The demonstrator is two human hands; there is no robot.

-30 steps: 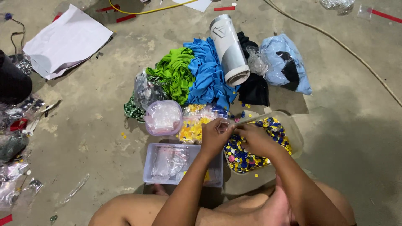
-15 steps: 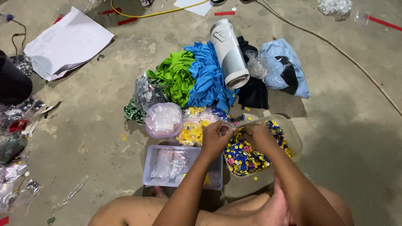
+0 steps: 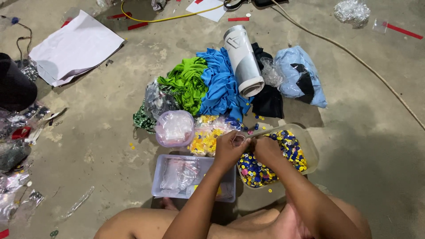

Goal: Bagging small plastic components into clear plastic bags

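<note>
Left hand (image 3: 228, 148) and right hand (image 3: 265, 148) together at centre, fingertips meeting, both pinching a small clear plastic bag (image 3: 239, 140) between them; bag barely visible, contents not discernible. Hands raised just above the near-left rim of a clear tub (image 3: 310, 148) filled with blue, yellow and pink buttons (image 3: 283, 155). Directly below the left forearm, on the concrete floor (image 3: 110, 132), a shallow rectangular clear tray (image 3: 157, 188) holding more flat clear bags. Just left of the left hand, a packet of yellow buttons (image 3: 206, 139), and beside it a round translucent pink-tinted container (image 3: 174, 128). A few loose buttons scattered on the floor near the tub and tray. Beyond the hands, a row of folded cloth: green (image 3: 186, 82), blue (image 3: 221, 84), black (image 3: 268, 99), with a white rolled sheet (image 3: 241, 57) lying across the top, and a pale blue bagged garment (image 3: 301, 75) at far right. Dark patterned fabric in clear wrap at the left end of the row. Farther out, a white paper sheet (image 3: 75, 46) upper left, a yellow cable (image 3: 177, 17) and a grey cord (image 3: 354, 55) crossing the floor, red tape strips, crumpled plastic at left edge. Bare knees at bottom of view.
</note>
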